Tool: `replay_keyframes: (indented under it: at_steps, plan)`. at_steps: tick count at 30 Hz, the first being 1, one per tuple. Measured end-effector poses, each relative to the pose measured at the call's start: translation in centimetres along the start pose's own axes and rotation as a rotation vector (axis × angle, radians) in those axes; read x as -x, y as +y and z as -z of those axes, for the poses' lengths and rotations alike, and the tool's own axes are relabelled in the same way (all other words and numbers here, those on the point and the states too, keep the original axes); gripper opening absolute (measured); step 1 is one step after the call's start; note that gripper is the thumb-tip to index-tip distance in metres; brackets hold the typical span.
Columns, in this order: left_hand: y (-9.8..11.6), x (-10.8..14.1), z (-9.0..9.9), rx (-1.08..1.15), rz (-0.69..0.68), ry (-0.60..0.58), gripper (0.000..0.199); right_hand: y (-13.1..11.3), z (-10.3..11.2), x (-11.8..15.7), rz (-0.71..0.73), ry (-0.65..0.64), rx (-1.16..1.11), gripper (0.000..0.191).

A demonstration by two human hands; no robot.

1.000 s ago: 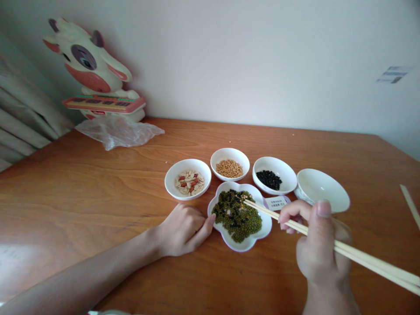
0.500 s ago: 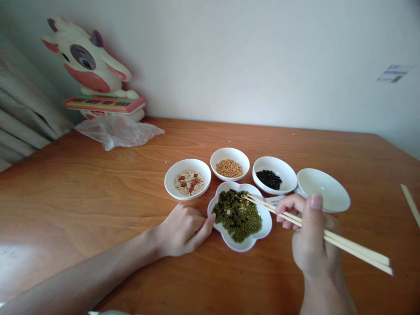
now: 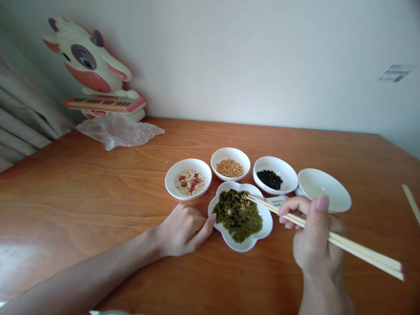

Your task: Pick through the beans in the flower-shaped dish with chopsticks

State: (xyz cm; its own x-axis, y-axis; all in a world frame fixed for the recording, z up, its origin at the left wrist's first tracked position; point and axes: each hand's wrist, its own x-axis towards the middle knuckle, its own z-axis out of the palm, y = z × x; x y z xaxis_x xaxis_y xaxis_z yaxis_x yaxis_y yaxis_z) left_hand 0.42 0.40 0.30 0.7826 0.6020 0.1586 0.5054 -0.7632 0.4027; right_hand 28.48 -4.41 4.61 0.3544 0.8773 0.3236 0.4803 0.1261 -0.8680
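A flower-shaped white dish point(image 3: 266, 227) holds a mix of green and black beans point(image 3: 238, 214). My right hand point(image 3: 313, 238) grips a pair of wooden chopsticks point(image 3: 344, 245), whose tips rest over the upper right of the bean pile. My left hand point(image 3: 182, 229) lies curled on the table, its thumb touching the dish's left rim. Behind the dish stand three small white bowls: one with pale seeds and red bits point(image 3: 188, 184), one with yellow beans point(image 3: 230, 163), one with black beans point(image 3: 274, 174). An empty white bowl point(image 3: 323, 195) sits tilted at the right.
A cartoon cow figure with a toy keyboard point(image 3: 95, 76) stands at the back left against the wall, with a crumpled clear plastic bag point(image 3: 118, 130) before it. A paper chopstick sleeve point(image 3: 411, 203) lies near the table's right edge. A small label point(image 3: 277, 202) lies under the dishes.
My right hand and the chopsticks shifted slightly, lifting and then settling, with the tips staying over the bean pile. My left hand has not moved.
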Motion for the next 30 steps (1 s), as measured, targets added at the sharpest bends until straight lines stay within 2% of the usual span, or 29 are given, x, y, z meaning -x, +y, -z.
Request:
replay_keyframes:
  at_steps: [10,30]
  plan:
    - [0.07,-0.02,0.0,0.0,-0.004,0.011,0.054,0.39,0.27,-0.08,-0.023,-0.088,-0.013,0.076]
    - [-0.14,0.13,-0.1,0.004,0.011,-0.02,0.052,0.2,-0.21,-0.14,-0.024,-0.073,0.042,0.075]
